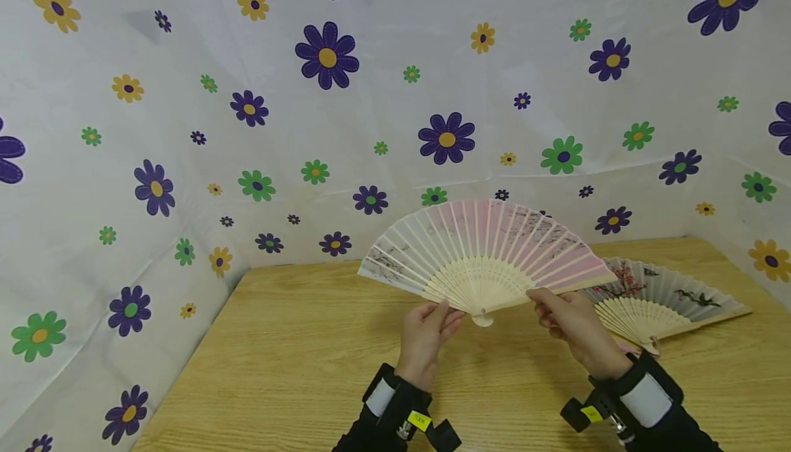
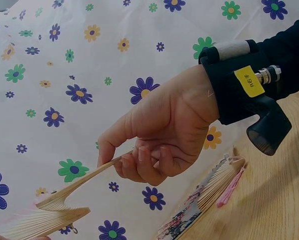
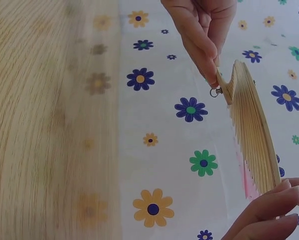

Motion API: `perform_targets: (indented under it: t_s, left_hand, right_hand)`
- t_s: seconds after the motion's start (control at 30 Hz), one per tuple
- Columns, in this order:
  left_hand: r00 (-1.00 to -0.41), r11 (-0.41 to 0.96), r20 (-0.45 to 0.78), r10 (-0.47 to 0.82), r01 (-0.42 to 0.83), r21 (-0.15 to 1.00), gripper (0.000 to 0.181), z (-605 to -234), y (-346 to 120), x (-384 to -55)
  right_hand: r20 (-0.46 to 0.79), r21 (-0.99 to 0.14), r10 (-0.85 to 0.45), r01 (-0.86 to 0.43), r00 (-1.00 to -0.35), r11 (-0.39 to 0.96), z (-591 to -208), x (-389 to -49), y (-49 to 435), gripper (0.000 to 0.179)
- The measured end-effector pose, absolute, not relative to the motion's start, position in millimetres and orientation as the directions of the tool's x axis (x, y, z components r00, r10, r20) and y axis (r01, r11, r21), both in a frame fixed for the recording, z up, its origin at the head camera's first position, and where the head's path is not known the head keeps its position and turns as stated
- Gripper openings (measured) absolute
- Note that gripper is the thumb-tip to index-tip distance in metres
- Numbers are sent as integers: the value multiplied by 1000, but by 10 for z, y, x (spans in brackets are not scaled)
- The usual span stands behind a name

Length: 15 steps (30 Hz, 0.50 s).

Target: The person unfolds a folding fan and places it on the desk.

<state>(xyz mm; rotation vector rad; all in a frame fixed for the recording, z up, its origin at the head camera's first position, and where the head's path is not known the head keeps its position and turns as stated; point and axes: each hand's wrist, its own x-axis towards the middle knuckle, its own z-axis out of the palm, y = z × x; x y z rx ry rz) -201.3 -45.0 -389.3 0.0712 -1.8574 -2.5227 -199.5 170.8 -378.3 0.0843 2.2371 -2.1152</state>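
Observation:
A folding fan [image 1: 482, 232] with pink and white cloth, a blossom pattern and pale slatted ribs is spread wide above the wooden table. My left hand [image 1: 426, 342] pinches its left outer rib between thumb and fingers. The thumb and index finger of my right hand [image 1: 577, 328] pinch the right outer rib, with the other fingers curled beneath, as the left wrist view shows. The rounded pivot end points down between both hands. In the right wrist view the ribs [image 3: 252, 120] appear edge-on, and a small metal ring [image 3: 216, 92] hangs at the pivot.
A second spread fan [image 1: 673, 294], whitish with red blossoms and dark birds, lies on the table [image 1: 278, 356] behind my right hand. Its pink tassel [image 2: 230, 189] rests on the wood. A white flower-printed cloth [image 1: 371, 95] stands behind and along the sides.

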Motion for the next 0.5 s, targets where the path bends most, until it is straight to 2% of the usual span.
perform_targets:
  t_s: [0.1, 0.3, 0.5]
  left_hand:
    - [-998, -312, -45, -35, -32, 950, 22, -3892, -455, -2019]
    - [-997, -346, -51, -55, -29, 938, 21, -3886, -472, -2044]
    - [-997, -362, -39, -62, -14, 932, 22, -3869, -480, -2050]
  right_hand:
    - [-97, -995, -5, 97, -995, 14, -3779, -1985, 1699, 41]
    - [-172, -969, -48, 178, -984, -170, -3762, -1954, 1679, 35]
    - [-199, -951, -74, 211, -977, -227, -3732, -1927, 1678, 31]
